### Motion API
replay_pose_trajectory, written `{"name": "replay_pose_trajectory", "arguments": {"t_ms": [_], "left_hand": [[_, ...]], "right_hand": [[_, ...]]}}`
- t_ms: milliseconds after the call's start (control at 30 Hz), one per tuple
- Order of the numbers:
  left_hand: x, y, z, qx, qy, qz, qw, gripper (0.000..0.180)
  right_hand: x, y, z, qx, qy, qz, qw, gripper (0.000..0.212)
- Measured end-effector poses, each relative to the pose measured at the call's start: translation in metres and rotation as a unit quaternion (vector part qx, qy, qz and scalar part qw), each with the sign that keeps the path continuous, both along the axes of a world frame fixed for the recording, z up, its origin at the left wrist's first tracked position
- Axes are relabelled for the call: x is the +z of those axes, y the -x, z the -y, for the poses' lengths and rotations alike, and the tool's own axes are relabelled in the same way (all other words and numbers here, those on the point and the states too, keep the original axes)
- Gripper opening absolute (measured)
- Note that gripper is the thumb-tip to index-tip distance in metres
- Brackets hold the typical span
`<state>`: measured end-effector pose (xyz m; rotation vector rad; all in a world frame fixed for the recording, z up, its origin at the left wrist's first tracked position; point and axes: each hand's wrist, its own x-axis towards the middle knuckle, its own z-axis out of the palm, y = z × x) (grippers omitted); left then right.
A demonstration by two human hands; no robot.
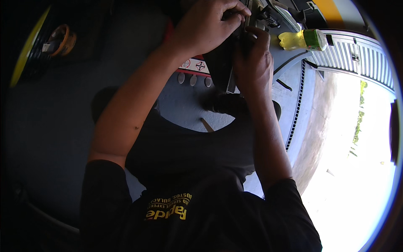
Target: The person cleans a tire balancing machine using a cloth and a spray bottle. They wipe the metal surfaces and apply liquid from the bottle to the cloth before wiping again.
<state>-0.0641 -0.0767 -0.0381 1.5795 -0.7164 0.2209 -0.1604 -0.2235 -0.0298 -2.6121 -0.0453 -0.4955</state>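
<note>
Both of my hands meet at the top of the view, around a narrow metal-edged part (248,17) whose kind I cannot make out. My left hand (205,25) is closed, thumb and fingers pinched together at the left side of that part. Just below and to the right, my right hand (255,63) has its fingers curled beside the same part; what lies in them is hidden. Under the hands, a dark flat panel (220,67) with a pale metal edge slants downward.
A bottle of yellow-green liquid (302,40) lies at the upper right, near a small black object with a gridded face (270,17). A red-edged panel with stickers (199,65) is beneath my left forearm. Farther right are a floor drain (296,109) and a white slatted gate (354,52).
</note>
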Motion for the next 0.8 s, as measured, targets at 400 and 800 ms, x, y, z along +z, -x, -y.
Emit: {"name": "replay_pose_trajectory", "arguments": {"t_ms": [400, 800], "left_hand": [[0.004, 0.005, -0.001, -0.072, 0.024, -0.183, 0.980, 0.014], [0.003, 0.001, -0.004, -0.034, -0.003, -0.059, 0.998, 0.015]], "right_hand": [[0.029, -0.006, 0.017, -0.031, -0.013, 0.051, 0.998, 0.037], [0.029, -0.002, -0.002, -0.122, 0.063, -0.079, 0.987, 0.034]]}}
